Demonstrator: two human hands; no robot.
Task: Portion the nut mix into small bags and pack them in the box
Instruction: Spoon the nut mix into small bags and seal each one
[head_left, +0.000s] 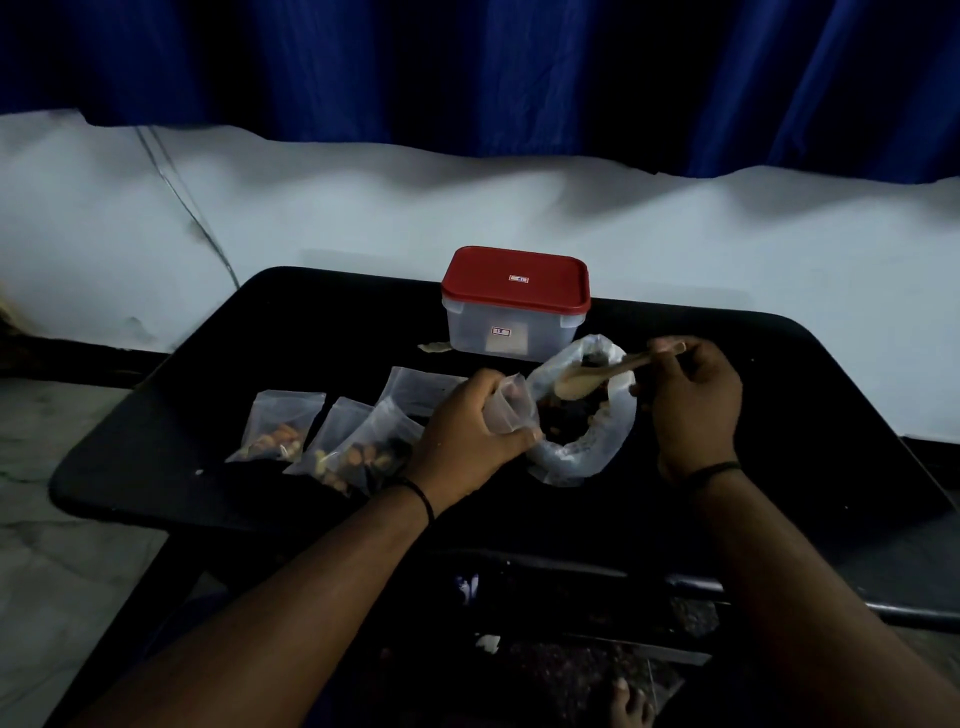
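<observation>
A large clear bag of nut mix (597, 447) lies open on the black table (779, 395). My right hand (693, 405) grips a wooden spoon (587, 382) whose bowl is inside that bag's mouth. My left hand (467, 426) holds a small clear bag (511, 410) open beside the big bag. Two filled small bags lie to the left, one (278, 428) farther out and one (363, 449) near my left wrist. An empty small bag (421, 389) lies behind my left hand. The clear box with a red lid (514, 306) stands closed behind the big bag.
A small pale scrap (435, 347) lies left of the box. A white wall and blue curtain (467, 78) rise behind the table. The table's front edge (208, 512) runs under my forearms, and a metal frame (779, 597) shows beneath it.
</observation>
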